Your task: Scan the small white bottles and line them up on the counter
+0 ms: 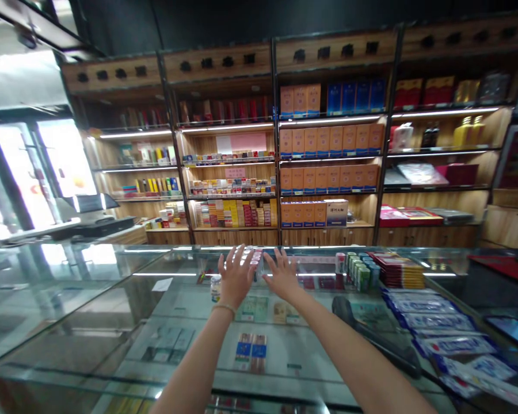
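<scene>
Both arms reach forward over a glass counter (pixel 198 356). My left hand (pixel 236 276), with a thin bracelet at the wrist, has its fingers spread near some small red and white packs (pixel 256 256); whether it touches them is unclear. A small white bottle (pixel 216 287) stands just left of that hand. To the right, my right hand (pixel 282 275) is spread too, with nothing visible in it. The two hands are apart. Through the glass below them, flat packs with blue bands (pixel 251 348) show.
A black handheld scanner (pixel 375 339) lies right of my right arm. Beyond it are blue-white packets (pixel 435 322), green cans (pixel 362 276) and stacked red-gold packs (pixel 397 270). Lit shelves (pixel 233 230) line the back wall; a screen (pixel 88 203) stands at left.
</scene>
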The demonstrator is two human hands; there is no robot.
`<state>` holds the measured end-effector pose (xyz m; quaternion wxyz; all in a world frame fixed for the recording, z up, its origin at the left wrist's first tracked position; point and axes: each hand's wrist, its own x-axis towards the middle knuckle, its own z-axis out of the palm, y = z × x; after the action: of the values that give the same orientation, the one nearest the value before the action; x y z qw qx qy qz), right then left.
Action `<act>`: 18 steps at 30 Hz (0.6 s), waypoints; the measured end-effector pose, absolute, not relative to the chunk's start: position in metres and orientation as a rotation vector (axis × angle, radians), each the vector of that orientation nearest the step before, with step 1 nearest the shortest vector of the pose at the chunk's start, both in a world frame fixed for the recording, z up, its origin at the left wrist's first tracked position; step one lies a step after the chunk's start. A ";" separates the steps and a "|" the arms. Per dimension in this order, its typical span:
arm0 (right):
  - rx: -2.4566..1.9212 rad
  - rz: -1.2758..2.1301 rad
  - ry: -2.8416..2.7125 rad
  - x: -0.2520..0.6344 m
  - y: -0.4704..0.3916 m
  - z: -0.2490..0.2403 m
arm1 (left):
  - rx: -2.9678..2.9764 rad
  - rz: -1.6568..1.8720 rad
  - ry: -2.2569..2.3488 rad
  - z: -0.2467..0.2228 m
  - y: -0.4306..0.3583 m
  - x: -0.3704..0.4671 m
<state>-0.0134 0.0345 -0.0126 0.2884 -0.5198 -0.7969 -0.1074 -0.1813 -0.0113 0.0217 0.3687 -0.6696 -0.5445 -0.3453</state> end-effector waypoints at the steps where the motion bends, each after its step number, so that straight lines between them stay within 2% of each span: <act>1: -1.390 -0.303 -2.140 -0.007 0.033 -0.008 | -1.709 -0.893 -1.385 0.024 -0.010 -0.180; 18: -1.359 -0.351 -2.073 0.078 0.012 0.039 | -1.772 -0.995 -1.366 0.060 -0.014 -0.108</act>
<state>0.0783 0.0123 0.0385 0.3134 -0.5155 -0.7863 -0.1330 -0.1076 -0.0144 0.0600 0.3397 -0.6806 -0.5247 -0.3823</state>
